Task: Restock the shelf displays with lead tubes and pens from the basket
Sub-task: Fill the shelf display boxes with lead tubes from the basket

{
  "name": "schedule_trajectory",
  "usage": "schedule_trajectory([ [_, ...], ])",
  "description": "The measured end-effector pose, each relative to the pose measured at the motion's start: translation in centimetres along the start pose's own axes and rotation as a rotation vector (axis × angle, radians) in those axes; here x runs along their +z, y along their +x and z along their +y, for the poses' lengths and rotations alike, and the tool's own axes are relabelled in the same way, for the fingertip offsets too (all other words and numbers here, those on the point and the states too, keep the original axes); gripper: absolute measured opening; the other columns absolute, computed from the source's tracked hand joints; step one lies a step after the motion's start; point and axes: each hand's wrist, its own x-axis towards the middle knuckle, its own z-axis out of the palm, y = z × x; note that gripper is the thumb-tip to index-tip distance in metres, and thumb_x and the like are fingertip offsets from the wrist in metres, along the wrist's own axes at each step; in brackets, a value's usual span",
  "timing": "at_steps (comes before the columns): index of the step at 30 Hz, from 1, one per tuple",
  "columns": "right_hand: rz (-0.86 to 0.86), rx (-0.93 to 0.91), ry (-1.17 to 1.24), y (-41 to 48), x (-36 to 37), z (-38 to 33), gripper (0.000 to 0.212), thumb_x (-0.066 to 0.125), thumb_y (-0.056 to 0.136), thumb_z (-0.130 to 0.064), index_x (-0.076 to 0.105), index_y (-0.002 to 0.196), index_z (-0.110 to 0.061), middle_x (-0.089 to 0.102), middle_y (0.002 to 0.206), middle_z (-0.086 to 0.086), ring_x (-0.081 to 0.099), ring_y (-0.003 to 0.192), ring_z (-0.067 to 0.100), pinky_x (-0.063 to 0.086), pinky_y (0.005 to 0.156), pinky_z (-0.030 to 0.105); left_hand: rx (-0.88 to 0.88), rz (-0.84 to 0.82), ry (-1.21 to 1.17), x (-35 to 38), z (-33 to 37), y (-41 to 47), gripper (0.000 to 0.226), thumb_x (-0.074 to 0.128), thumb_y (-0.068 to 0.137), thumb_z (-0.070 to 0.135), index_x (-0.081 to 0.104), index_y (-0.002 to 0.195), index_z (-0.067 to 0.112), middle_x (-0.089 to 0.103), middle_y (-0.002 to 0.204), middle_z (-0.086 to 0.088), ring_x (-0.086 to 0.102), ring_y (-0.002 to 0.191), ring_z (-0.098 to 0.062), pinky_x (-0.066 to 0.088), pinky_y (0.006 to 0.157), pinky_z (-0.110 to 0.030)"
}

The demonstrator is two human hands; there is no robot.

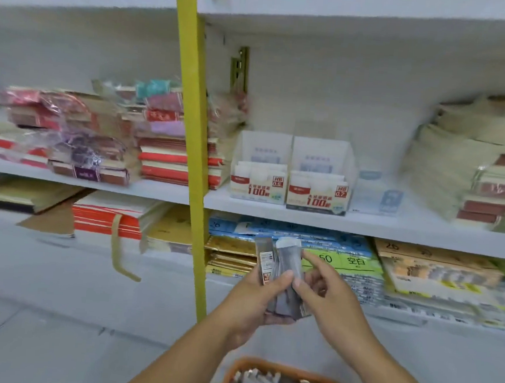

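My left hand (255, 297) grips a small bunch of grey lead tube packets (282, 272), held upright in front of the lower shelf. My right hand (325, 290) pinches one packet of that bunch between thumb and fingers. Below, at the bottom edge, an orange basket (232, 374) holds several more grey packets. On the middle shelf stand two white display boxes, one marked HB 0.5 (260, 173) and one marked HB 0.7 (318, 181), each partly filled with white lead packets. A clear display holder (378, 195) stands right of them.
A yellow upright post (193, 144) divides the shelving. Stacks of red envelopes and wrapped paper goods (104, 140) fill the left bay. Beige paper stacks (470, 166) lie at the right. Blue, green and gold paper packs (325, 251) lie on the lower shelf behind my hands.
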Motion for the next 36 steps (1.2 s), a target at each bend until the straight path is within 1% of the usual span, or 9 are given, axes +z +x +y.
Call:
schedule_trajectory([
  [4, -0.029, -0.012, 0.084, 3.2, -0.6, -3.9, 0.061, 0.071, 0.087, -0.016, 0.043, 0.129, -0.050, 0.063, 0.088, -0.003, 0.055, 0.054, 0.000, 0.043, 0.052, 0.014, 0.057, 0.071, 0.103, -1.5, 4.4, 1.1, 0.027, 0.075, 0.087, 0.039, 0.065, 0.113, 0.038, 0.078, 0.098, 0.005, 0.072, 0.093, -0.018, 0.056, 0.069, -0.026],
  [8, -0.112, -0.024, 0.199, 6.3, -0.5, -7.1, 0.062, 0.058, 0.093, -0.007, 0.041, 0.124, -0.059, 0.066, 0.096, 0.006, 0.067, 0.060, 0.020, 0.054, 0.055, 0.028, 0.144, -0.003, 0.082, -2.2, 7.8, 2.4, 0.018, 0.076, 0.088, 0.030, 0.070, 0.100, 0.042, 0.073, 0.086, -0.002, 0.064, 0.073, -0.015, 0.054, 0.067, -0.027],
  [10, -0.119, -0.028, 0.222, 7.5, -0.2, -8.1, 0.051, 0.059, 0.094, -0.020, 0.041, 0.129, -0.053, 0.067, 0.094, 0.008, 0.069, 0.066, 0.018, 0.058, 0.061, 0.031, 0.226, 0.031, 0.101, -2.4, 8.9, 3.2, 0.025, 0.079, 0.083, 0.028, 0.070, 0.100, 0.044, 0.073, 0.083, 0.000, 0.061, 0.067, -0.013, 0.051, 0.060, -0.026],
  [14, -0.033, -0.150, -0.023, 9.6, 0.7, -8.4, 0.049, 0.069, 0.084, -0.043, 0.040, 0.120, -0.058, 0.063, 0.102, -0.015, 0.066, 0.089, 0.002, 0.058, 0.074, 0.023, 0.337, 0.092, 0.139, -3.0, 9.9, 4.4, 0.034, 0.077, 0.082, 0.017, 0.070, 0.098, 0.046, 0.071, 0.081, 0.003, 0.054, 0.060, -0.009, 0.045, 0.052, -0.026],
  [20, -0.047, -0.136, 0.099, 13.1, -0.6, -8.7, 0.027, 0.042, 0.102, -0.019, 0.047, 0.125, -0.032, 0.074, 0.099, -0.007, 0.069, 0.089, 0.010, 0.058, 0.076, 0.029, 0.331, 0.139, -0.022, -5.3, 9.7, 5.7, 0.021, 0.079, 0.085, 0.019, 0.072, 0.089, 0.039, 0.066, 0.072, 0.004, 0.056, 0.058, -0.009, 0.048, 0.054, -0.024],
  [24, -0.087, -0.075, 0.237, 15.6, -2.0, -9.0, 0.024, 0.050, 0.099, -0.011, 0.066, 0.109, -0.026, 0.075, 0.100, 0.006, 0.073, 0.088, 0.025, 0.059, 0.078, 0.036, 0.327, 0.165, -0.101, -6.9, 9.8, 6.5, 0.041, 0.084, 0.067, 0.038, 0.070, 0.105, 0.028, 0.075, 0.084, -0.005, 0.063, 0.066, -0.015, 0.053, 0.058, -0.027],
  [27, -0.063, -0.128, 0.282, 17.2, -2.8, -10.0, 0.027, 0.056, 0.094, -0.004, 0.066, 0.108, -0.025, 0.075, 0.094, 0.009, 0.073, 0.085, 0.031, 0.060, 0.070, 0.033, 0.342, 0.196, -0.137, -7.6, 10.2, 7.3, 0.038, 0.080, 0.077, 0.032, 0.066, 0.111, 0.025, 0.078, 0.095, -0.007, 0.068, 0.066, -0.014, 0.056, 0.056, -0.029],
  [31, 0.049, -0.329, 0.101, 20.1, -3.7, -12.8, 0.035, 0.066, 0.087, -0.002, 0.062, 0.097, -0.035, 0.074, 0.092, 0.000, 0.074, 0.080, 0.020, 0.059, 0.067, 0.033, 0.362, 0.219, -0.168, -8.3, 10.7, 8.0, 0.015, 0.082, 0.076, 0.029, 0.072, 0.086, 0.034, 0.070, 0.074, -0.005, 0.055, 0.052, -0.012, 0.041, 0.043, -0.025],
  [36, 0.086, -0.453, -0.216, 24.1, -2.5, -14.9, 0.023, 0.060, 0.093, -0.013, 0.059, 0.099, -0.036, 0.073, 0.087, -0.005, 0.070, 0.073, 0.006, 0.058, 0.069, 0.025, 0.349, 0.215, -0.163, -8.2, 11.4, 7.9, 0.024, 0.078, 0.068, 0.050, 0.069, 0.083, 0.034, 0.065, 0.071, 0.001, 0.053, 0.054, -0.011, 0.036, 0.042, -0.022],
])
